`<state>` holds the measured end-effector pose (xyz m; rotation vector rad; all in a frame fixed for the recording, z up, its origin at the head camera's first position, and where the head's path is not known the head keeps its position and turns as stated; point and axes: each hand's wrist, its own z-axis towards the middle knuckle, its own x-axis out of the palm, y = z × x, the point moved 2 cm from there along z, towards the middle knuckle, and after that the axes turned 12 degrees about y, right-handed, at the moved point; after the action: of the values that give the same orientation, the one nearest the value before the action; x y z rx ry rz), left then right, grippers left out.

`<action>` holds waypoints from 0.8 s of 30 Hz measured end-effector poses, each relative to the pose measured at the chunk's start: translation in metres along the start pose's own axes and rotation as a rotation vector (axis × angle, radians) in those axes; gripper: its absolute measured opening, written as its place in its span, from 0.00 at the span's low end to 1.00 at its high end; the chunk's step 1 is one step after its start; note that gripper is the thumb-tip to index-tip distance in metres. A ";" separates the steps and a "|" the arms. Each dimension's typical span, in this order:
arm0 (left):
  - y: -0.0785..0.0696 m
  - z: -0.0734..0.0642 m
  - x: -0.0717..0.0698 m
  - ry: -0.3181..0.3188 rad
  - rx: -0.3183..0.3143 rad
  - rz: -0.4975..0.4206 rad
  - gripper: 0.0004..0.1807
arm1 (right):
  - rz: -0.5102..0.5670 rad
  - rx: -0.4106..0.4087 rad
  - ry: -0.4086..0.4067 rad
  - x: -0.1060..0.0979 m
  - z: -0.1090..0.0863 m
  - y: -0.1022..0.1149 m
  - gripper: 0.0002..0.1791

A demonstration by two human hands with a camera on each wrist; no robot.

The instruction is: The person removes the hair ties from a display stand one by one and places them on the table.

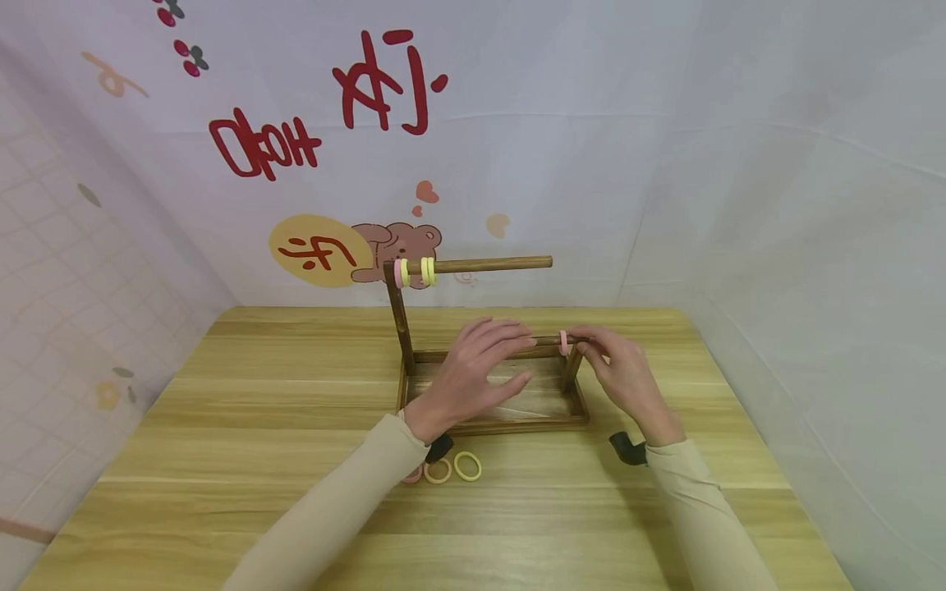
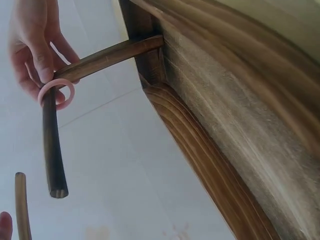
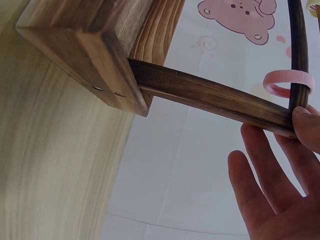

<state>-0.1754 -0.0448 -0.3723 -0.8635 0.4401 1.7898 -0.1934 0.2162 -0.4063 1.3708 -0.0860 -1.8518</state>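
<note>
A dark wooden rack [image 1: 517, 426] stands on the table, with a high bar and a lower bar on posts. One pink ring [image 1: 564, 342] hangs around the lower bar [image 2: 54, 145], close to its post. My right hand [image 1: 621, 369] holds the corner where this bar meets the post [image 3: 215, 100], thumb on one side and fingers on the other. Near the lower bar's free end is my left hand [image 1: 476, 365], its fingers extended and apart from the ring. Pink and yellow rings [image 1: 428, 272] sit on the high bar [image 1: 495, 264], toward its post.
In front of the rack lie a yellow ring [image 1: 468, 466], a peach ring [image 1: 438, 471] and a pink ring [image 1: 412, 475] partly hidden by the left sleeve. A printed cloth [image 1: 562, 164] hangs behind the table [image 1: 532, 525].
</note>
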 end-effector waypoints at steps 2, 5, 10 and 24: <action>0.002 0.005 0.005 0.015 -0.005 0.018 0.25 | 0.012 0.003 0.007 0.000 0.000 -0.001 0.15; 0.006 0.011 0.012 0.046 -0.015 0.049 0.24 | 0.020 0.010 0.016 -0.001 0.000 -0.002 0.16; 0.013 0.018 0.025 0.095 -0.032 0.114 0.22 | 0.019 0.004 0.024 -0.002 0.000 -0.003 0.16; 0.018 0.037 0.052 0.152 -0.049 0.347 0.25 | 0.024 0.007 0.022 -0.001 -0.002 -0.003 0.16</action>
<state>-0.2146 0.0060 -0.3876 -1.0083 0.6805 2.0644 -0.1935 0.2193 -0.4079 1.3886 -0.0970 -1.8184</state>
